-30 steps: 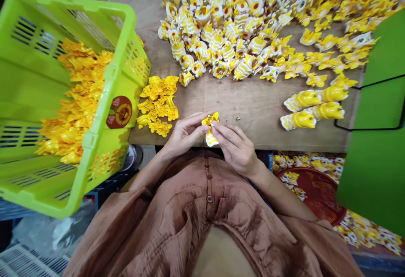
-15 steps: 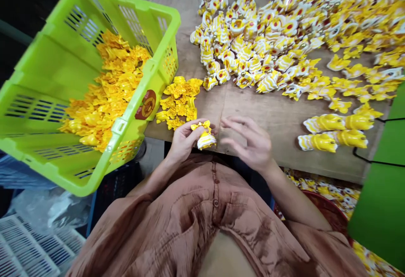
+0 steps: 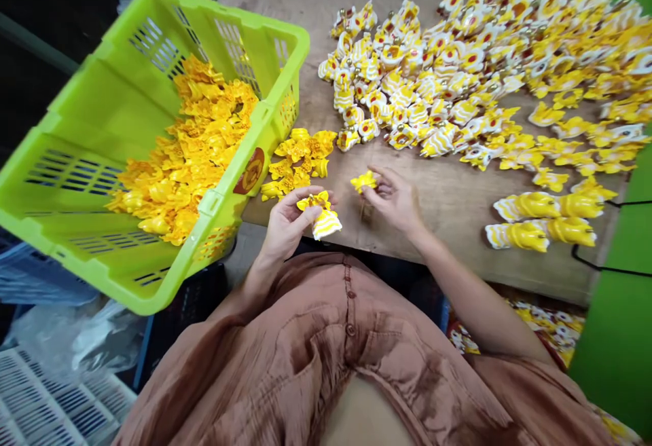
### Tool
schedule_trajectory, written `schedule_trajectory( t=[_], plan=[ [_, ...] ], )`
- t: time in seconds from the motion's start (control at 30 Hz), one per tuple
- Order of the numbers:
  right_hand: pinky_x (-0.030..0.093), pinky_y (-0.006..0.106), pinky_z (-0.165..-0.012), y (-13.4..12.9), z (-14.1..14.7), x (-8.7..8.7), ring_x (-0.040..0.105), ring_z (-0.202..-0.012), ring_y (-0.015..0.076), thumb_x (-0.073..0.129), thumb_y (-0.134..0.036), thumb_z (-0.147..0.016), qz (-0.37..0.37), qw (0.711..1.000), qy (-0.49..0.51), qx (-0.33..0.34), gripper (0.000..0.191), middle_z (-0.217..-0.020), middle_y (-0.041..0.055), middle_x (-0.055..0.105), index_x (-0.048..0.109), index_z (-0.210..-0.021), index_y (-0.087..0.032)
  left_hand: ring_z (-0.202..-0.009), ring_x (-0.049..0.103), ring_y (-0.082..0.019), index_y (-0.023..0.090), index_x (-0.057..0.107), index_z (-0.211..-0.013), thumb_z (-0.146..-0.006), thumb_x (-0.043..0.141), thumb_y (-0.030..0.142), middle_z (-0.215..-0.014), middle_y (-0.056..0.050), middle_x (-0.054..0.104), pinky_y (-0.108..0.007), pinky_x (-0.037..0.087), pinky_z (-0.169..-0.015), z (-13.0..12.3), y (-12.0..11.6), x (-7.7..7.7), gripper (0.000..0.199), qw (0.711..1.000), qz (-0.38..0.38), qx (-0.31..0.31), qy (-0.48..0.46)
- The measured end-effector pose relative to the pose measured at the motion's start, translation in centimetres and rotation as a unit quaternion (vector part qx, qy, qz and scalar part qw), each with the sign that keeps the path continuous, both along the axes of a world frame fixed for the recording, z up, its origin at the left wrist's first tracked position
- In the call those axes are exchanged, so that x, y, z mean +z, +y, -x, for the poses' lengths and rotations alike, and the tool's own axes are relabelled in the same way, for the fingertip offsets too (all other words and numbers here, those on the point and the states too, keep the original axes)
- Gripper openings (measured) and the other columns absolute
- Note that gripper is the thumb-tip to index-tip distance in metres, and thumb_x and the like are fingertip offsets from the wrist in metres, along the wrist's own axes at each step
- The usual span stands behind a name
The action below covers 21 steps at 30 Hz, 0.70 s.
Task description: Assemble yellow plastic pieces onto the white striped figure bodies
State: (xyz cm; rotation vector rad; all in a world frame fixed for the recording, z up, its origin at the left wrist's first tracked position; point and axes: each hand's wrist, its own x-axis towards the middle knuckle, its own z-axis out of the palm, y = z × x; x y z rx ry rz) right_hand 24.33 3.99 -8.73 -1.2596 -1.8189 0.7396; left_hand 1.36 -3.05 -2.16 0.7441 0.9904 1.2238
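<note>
My left hand [image 3: 286, 224] is closed around a yellow-and-white striped plastic piece [image 3: 326, 223] with a pointed, flower-like yellow top. Between the thumb and fingers of my right hand [image 3: 394, 200] is a small yellow plastic piece [image 3: 363, 181], held a little above the table. The two pieces are apart. Just beyond my left hand lies a small group of yellow plastic pieces [image 3: 300, 154]. To the right, two rows of joined striped and yellow pieces [image 3: 527, 208] lie side by side on the table.
A lime-green basket [image 3: 66, 137] with a heap of yellow pieces [image 3: 188, 154] tilts at the left. Many yellow-and-white parts [image 3: 422, 86] spread across the back right of the wooden table [image 3: 438, 195]. A green panel [image 3: 619, 296] borders the right side.
My right hand was empty with fingers spread; now it pinches a small yellow piece. My left hand has shifted slightly left with the striped piece. The view has shifted slightly.
</note>
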Motion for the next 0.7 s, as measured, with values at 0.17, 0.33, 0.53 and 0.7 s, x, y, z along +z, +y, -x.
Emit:
schedule_trajectory(
  t=[0.17,0.33,0.53,0.7],
  plan=[
    [0.061,0.037,-0.074,-0.6,-4.8,1.0,0.072,-0.079,0.0243,0.076,-0.036,-0.093,0.028,0.985,-0.167,-0.018,0.026,-0.088,0.0075,0.076,0.080,-0.112,-0.019,-0.103,0.084,-0.030,0.018,0.072,-0.117,-0.081,0.093,0.039,-0.106,-0.011,0.085,-0.039,0.068,-0.089,-2.0,0.3,-0.4,0.047,0.998,0.017,-0.044,-0.045],
    [0.062,0.044,-0.092,-1.8,-5.4,4.3,0.074,-0.105,0.0290,0.068,-0.028,-0.100,-0.065,0.983,-0.161,0.058,0.031,-0.117,0.0130,0.077,0.077,-0.129,-0.023,-0.107,0.082,-0.028,0.020,0.063,-0.124,-0.084,0.091,0.037,-0.114,-0.012,0.084,-0.037,0.067,-0.091,-3.5,0.3,-0.5,0.052,0.996,0.009,-0.080,-0.039],
    [0.062,0.038,-0.091,-3.5,-2.9,8.6,0.075,-0.103,0.0212,0.076,-0.035,-0.099,-0.078,0.979,0.032,0.185,0.034,-0.114,0.0068,0.078,0.076,-0.133,-0.030,-0.111,0.081,-0.024,0.023,0.055,-0.136,-0.084,0.091,0.035,-0.126,-0.012,0.079,-0.029,0.064,-0.091,-4.3,-0.4,-0.5,0.063,0.990,-0.051,-0.115,0.071],
    [0.061,0.036,-0.086,-4.3,-2.0,8.1,0.073,-0.098,0.0184,0.070,-0.025,-0.102,-0.037,0.984,0.061,0.165,0.022,-0.107,0.0066,0.075,0.082,-0.120,-0.029,-0.111,0.080,-0.025,0.024,0.050,-0.152,-0.088,0.087,0.036,-0.125,-0.011,0.080,-0.034,0.063,-0.098,-4.4,-0.7,-0.5,0.074,0.977,-0.069,-0.168,0.113]
  ],
)
